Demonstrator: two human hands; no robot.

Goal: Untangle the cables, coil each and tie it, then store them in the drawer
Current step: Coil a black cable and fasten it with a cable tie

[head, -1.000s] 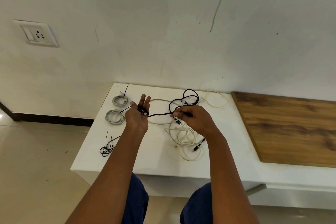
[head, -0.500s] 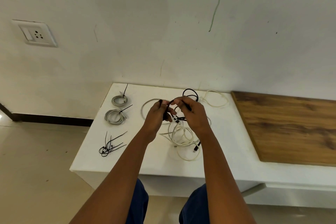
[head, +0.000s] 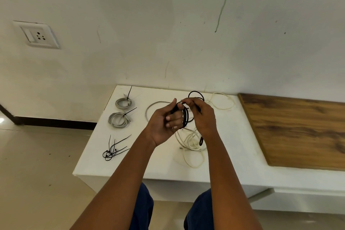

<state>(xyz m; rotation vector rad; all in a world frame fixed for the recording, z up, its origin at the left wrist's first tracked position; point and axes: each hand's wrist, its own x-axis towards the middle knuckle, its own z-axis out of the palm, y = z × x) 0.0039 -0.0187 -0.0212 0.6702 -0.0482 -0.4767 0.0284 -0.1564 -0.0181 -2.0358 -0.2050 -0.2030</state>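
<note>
From the head camera, the only view, both hands are raised just above the white table (head: pixel 115 157), working on the black cable (head: pixel 185 117). The left hand (head: pixel 164 125) is curled shut around several turns of it, the loops passing between its thumb and its fingers (head: pixel 174 117), most likely so the coil keeps its shape while more is added. The right hand (head: pixel 202 115) pinches a strand of the same cable between thumb and forefinger just beside the left thumb tip, apparently feeding the next turn onto the bundle.

The coil in the left fingers stands roughly upright, its long axis running from the thumb down toward the little finger. One loose loop arcs beyond the right fingertips toward the wall, and a free end hangs down below the right wrist, its plug pointing at the table.

Under and beyond the right hand lies the cream cable (head: pixel 192 147), still loose and sprawled. Well to the left of the left fingers sit two tied grey coils (head: pixel 119 119), each with a tie tail sticking up, and nearer the table's front edge a bunch of spare black zip ties (head: pixel 113 149). By my reading, coiling is midway; tying this one comes next. No drawer is visible.
</note>
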